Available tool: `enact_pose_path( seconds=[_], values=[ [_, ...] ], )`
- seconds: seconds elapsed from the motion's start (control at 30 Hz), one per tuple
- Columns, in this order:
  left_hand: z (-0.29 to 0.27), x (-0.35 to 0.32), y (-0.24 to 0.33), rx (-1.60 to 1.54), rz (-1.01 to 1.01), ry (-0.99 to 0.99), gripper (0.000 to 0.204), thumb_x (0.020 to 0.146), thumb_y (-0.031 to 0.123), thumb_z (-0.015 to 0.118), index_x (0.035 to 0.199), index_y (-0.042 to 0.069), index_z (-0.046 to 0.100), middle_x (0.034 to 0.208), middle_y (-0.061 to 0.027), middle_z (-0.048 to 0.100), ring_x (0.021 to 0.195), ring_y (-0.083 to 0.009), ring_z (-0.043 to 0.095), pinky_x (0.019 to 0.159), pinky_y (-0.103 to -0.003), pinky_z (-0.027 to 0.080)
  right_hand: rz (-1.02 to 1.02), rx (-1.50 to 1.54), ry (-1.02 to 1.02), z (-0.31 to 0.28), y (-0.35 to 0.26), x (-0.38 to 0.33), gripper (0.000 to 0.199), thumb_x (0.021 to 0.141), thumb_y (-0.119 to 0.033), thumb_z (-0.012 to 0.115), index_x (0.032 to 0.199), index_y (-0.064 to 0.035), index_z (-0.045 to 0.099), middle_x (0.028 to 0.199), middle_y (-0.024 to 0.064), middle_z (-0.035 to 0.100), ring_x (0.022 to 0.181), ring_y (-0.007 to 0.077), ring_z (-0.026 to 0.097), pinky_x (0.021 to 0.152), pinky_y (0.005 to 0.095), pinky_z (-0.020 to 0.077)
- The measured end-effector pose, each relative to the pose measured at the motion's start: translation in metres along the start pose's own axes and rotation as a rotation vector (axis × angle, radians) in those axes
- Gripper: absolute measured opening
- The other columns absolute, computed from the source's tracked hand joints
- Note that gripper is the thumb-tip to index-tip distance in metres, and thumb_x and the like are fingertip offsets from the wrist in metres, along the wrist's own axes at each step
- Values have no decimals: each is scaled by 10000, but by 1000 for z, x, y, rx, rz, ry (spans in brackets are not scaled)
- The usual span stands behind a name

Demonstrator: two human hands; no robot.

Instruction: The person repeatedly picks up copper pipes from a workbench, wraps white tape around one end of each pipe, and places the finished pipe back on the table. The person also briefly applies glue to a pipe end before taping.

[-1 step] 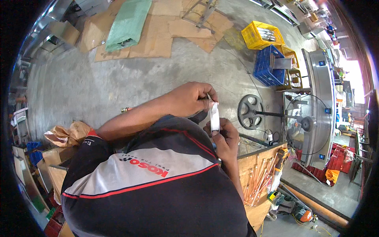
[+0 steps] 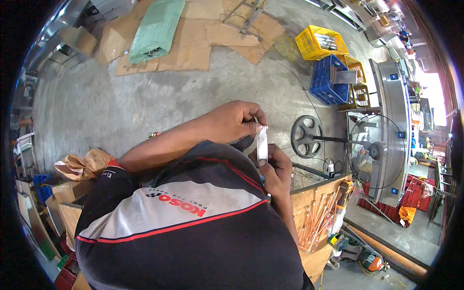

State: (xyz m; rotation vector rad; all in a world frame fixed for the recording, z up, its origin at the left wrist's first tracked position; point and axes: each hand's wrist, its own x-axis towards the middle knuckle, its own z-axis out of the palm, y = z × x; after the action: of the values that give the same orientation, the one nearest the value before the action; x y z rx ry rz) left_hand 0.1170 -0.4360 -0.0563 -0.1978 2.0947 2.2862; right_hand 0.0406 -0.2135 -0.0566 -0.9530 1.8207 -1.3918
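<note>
We hold one small white strip point(image 2: 262, 143) between our two hands, right in the middle of the view. Our left hand point(image 2: 234, 121) is closed and pinches the top end of the strip at 12 o'clock from it, and our right hand point(image 2: 275, 169) is closed around the bottom end at 6 o'clock. We think the work on the strip is in the middle: it is picked up and held upright, but it is not put down or fixed to anything yet. We cannot tell what the strip is made of. Now we count what lies around us. At 1 o'clock there are crates: one yellow crate point(image 2: 320, 42), one blue crate point(image 2: 329, 79), and two smaller yellow crates point(image 2: 356, 82) just behind the blue one. At 3 o'clock stands one big fan point(image 2: 374, 152) with one round black base point(image 2: 306, 136). At 5 o'clock one wooden box point(image 2: 319, 212) holds a bunch of copper tubes point(image 2: 311, 222), too many to count. At 11 o'clock one green sack point(image 2: 155, 30) lies on flat pieces of cardboard point(image 2: 193, 41). At 9 o'clock sits one crumpled brown paper bag point(image 2: 82, 164).
</note>
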Motion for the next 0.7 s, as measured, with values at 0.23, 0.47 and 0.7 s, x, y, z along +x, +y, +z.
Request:
enact_pose_path(
  seconds=[0.23,0.47,0.7],
  values=[
    [4,-9,27,52,-42,-49,170,933,98,643,1080,12,636,856,-46,682,684,-97,593,624,-266,483,220,-5,58,3,-13,10,288,796,-63,612,1075,7,621,901,121,661,826,177,636,770,329,502],
    [2,-9,25,44,-5,-89,366,874,97,722,1160,48,499,786,-59,638,683,-122,591,608,-296,471,122,195,-46,-5,-21,29,589,754,37,531,1341,0,517,1247,154,627,1143,215,610,967,343,464],
    [8,-10,27,208,-57,-16,437,832,77,744,1145,50,440,721,-82,627,660,-168,618,584,-329,459,14,447,-159,-21,-29,31,717,689,13,557,1398,44,452,1431,162,517,1274,244,529,1074,356,379]
  ],
)
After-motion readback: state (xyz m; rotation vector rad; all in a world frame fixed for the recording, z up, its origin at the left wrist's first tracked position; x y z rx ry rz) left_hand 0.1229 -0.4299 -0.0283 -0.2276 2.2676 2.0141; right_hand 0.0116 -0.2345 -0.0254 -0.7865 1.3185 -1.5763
